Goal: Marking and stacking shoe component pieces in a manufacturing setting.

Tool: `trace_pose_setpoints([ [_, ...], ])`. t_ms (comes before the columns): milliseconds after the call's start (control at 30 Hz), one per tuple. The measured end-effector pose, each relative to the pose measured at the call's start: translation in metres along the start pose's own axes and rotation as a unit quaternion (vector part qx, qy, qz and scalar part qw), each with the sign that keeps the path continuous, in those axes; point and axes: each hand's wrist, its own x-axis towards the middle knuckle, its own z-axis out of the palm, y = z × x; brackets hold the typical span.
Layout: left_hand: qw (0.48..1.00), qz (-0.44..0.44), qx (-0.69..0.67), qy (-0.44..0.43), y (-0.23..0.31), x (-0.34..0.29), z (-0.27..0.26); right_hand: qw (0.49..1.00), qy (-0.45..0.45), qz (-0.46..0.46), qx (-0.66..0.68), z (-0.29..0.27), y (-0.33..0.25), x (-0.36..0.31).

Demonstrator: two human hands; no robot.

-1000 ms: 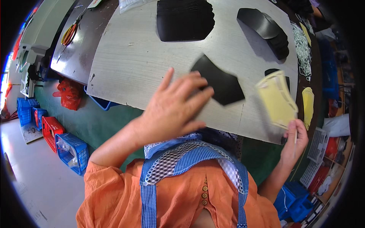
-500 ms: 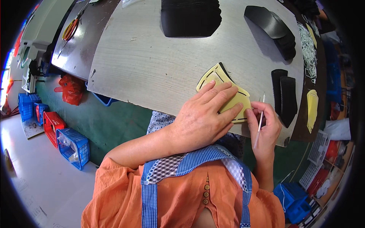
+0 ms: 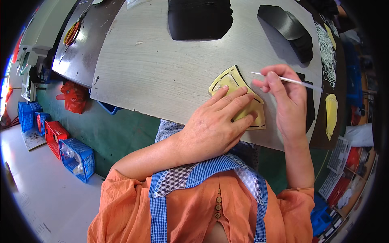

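My left hand (image 3: pixel 214 121) lies flat with its fingers extended on a yellow pattern piece (image 3: pixel 258 117) with dark slots along its edges. A black edge shows beneath the pattern piece at its far right side; most of what lies under it is hidden. Between thumb and fingers of my right hand (image 3: pixel 291 103) is a slim white pen (image 3: pixel 295 81). It is raised right of the pattern piece, its fine tip pointing left and apart from the piece.
Black cut pieces are stacked at the table's far side (image 3: pixel 200 20) and far right (image 3: pixel 289 30); more black pieces (image 3: pixel 310 107) lie partly behind my right hand. White cords (image 3: pixel 327 52) and a yellow piece (image 3: pixel 331 115) lie rightmost. Orange-handled scissors (image 3: pixel 72 33) rest on the left table.
My right hand has lifted the pen from the pattern piece's near right corner, moving away from me and turning the pen from upright to nearly level. My left hand stays on the piece.
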Motion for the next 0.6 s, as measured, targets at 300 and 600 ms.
trace_pose_setpoints([
  [300,1.000,0.004,-0.025,-0.006,-0.007,0.000,0.000,0.993,-0.085,0.032,-0.079,0.009,0.000,0.008],
  [600,0.999,0.038,0.003,0.004,-0.011,0.001,0.002,0.920,-0.088,-0.157,-0.347,0.027,0.000,0.033],
])
